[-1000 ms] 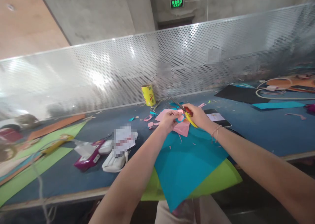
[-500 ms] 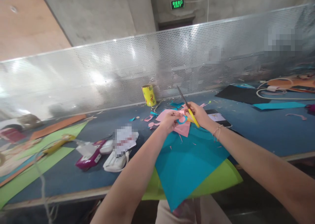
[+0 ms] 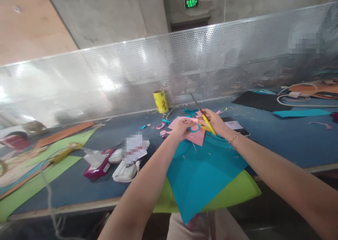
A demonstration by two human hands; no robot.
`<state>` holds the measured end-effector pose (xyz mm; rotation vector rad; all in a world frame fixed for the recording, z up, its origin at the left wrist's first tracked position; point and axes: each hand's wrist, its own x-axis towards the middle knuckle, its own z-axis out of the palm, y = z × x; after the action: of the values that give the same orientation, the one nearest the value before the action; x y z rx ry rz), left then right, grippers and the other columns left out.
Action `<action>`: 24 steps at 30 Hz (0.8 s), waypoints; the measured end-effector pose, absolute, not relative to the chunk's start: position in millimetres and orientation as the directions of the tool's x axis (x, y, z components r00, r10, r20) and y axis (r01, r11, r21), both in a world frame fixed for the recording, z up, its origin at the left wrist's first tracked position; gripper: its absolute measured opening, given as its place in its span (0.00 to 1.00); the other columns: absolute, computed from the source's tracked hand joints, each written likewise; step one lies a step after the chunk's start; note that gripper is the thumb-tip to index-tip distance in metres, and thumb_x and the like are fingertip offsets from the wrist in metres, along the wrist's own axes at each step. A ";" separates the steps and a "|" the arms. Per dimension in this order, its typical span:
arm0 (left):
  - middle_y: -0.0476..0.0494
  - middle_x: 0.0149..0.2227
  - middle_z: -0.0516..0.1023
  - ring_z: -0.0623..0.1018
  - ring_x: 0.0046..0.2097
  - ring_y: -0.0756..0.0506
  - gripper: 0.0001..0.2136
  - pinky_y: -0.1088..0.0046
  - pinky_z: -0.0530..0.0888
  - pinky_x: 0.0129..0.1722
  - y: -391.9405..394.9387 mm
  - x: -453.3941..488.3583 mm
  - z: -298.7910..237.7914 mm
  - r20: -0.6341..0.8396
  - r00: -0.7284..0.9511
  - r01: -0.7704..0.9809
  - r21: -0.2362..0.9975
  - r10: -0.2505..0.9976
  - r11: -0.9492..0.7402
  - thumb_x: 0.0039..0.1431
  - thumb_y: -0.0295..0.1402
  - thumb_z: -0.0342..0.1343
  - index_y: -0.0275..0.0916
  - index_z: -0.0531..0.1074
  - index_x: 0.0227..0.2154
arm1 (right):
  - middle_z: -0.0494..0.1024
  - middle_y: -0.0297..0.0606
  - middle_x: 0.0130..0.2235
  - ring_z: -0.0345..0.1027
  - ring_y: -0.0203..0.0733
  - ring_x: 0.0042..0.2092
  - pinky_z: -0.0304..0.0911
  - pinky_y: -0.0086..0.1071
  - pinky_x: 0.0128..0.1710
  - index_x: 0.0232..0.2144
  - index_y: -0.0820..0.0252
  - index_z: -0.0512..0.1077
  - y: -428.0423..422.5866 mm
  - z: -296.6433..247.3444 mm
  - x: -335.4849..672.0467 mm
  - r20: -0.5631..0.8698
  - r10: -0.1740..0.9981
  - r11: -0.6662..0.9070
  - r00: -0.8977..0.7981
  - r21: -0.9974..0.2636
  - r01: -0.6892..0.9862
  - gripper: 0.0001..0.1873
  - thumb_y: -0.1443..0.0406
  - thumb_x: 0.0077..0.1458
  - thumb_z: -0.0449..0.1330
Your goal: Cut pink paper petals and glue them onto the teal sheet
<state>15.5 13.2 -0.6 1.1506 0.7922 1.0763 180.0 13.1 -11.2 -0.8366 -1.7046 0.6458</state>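
Yellow-handled scissors [image 3: 206, 121] are in my right hand [image 3: 215, 123], their grey blades pointing up and away to the left. My left hand [image 3: 182, 128] is closed in a pinch at the edge of a small blue paper ring [image 3: 195, 128]. The two hands' fingertips nearly meet over a small pink piece; which fingers touch it I cannot tell. Beneath them lies pink paper [image 3: 196, 138], on top of a large blue sheet [image 3: 200, 176]. A green sheet [image 3: 237, 194] shows below the blue one, overhanging the table's front edge.
Pink and blue scraps [image 3: 163, 132] lie left of my hands, with a yellow roll [image 3: 160, 102] behind. A phone [image 3: 235, 125] rests by my right wrist. Left are a purple power strip [image 3: 97, 169], a white charger [image 3: 125, 173] and green sheets [image 3: 62, 173]. A perforated metal screen [image 3: 126, 78] borders the table.
Both hands stay nearly in place. The scissors' handles have tilted slightly, and the blue ring has shifted a little under my left fingers. The whole view has moved slightly.
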 end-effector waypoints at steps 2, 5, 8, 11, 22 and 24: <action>0.54 0.19 0.66 0.67 0.22 0.55 0.17 0.79 0.60 0.20 12.0 15.7 0.6 0.027 0.300 -0.202 0.979 0.954 0.036 0.26 0.29 0.66 0.36 0.64 0.20 | 0.74 0.42 0.40 0.71 0.43 0.39 0.66 0.38 0.40 0.44 0.58 0.63 13.5 -11.7 181.2 0.569 0.802 0.596 -0.180 -0.784 0.175 0.22 0.64 0.44 0.61; 0.54 0.19 0.64 0.65 0.21 0.55 0.17 0.80 0.57 0.19 10.5 15.7 1.5 0.020 0.316 -0.147 0.989 0.948 0.028 0.25 0.29 0.66 0.37 0.65 0.21 | 0.74 0.42 0.40 0.70 0.43 0.40 0.66 0.39 0.41 0.42 0.58 0.64 13.0 -11.3 182.7 0.582 0.797 0.604 -0.162 -0.760 0.240 0.21 0.66 0.43 0.61; 0.53 0.20 0.64 0.66 0.22 0.55 0.15 0.80 0.56 0.19 10.3 15.5 1.3 0.020 0.360 -0.125 0.992 0.933 0.027 0.26 0.28 0.65 0.37 0.66 0.21 | 0.75 0.41 0.40 0.70 0.43 0.40 0.66 0.39 0.41 0.42 0.58 0.65 10.8 -9.5 183.0 0.585 0.796 0.602 -0.153 -0.743 0.293 0.20 0.67 0.43 0.60; 0.53 0.20 0.65 0.65 0.22 0.55 0.13 0.79 0.57 0.19 11.0 15.0 1.1 0.016 0.359 -0.120 0.992 0.933 0.029 0.28 0.27 0.64 0.37 0.67 0.21 | 0.75 0.40 0.39 0.70 0.42 0.39 0.66 0.38 0.40 0.42 0.58 0.64 10.1 -7.5 183.4 0.570 0.802 0.596 -0.180 -0.745 0.299 0.19 0.67 0.44 0.59; 0.53 0.22 0.67 0.67 0.23 0.52 0.25 0.77 0.63 0.24 33.6 -11.7 5.7 0.156 -0.212 0.155 0.980 0.965 -0.125 0.30 0.21 0.59 0.40 0.63 0.38 | 0.76 0.49 0.38 0.70 0.49 0.39 0.61 0.33 0.35 0.38 0.64 0.68 10.7 2.0 201.0 0.452 0.887 0.309 -0.093 -0.432 0.847 0.14 0.62 0.48 0.58; 0.52 0.23 0.68 0.69 0.24 0.51 0.24 0.76 0.64 0.24 34.9 -13.1 4.1 0.116 -0.195 0.209 0.975 0.974 -0.075 0.32 0.22 0.58 0.41 0.63 0.38 | 0.76 0.50 0.37 0.70 0.49 0.38 0.60 0.32 0.33 0.37 0.64 0.68 8.8 0.7 200.1 0.365 0.923 0.256 -0.120 -0.354 0.900 0.13 0.62 0.49 0.57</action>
<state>-13.1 34.9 4.1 1.3281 1.4694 1.3343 200.1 8.8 0.7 -1.6486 -2.0235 0.0617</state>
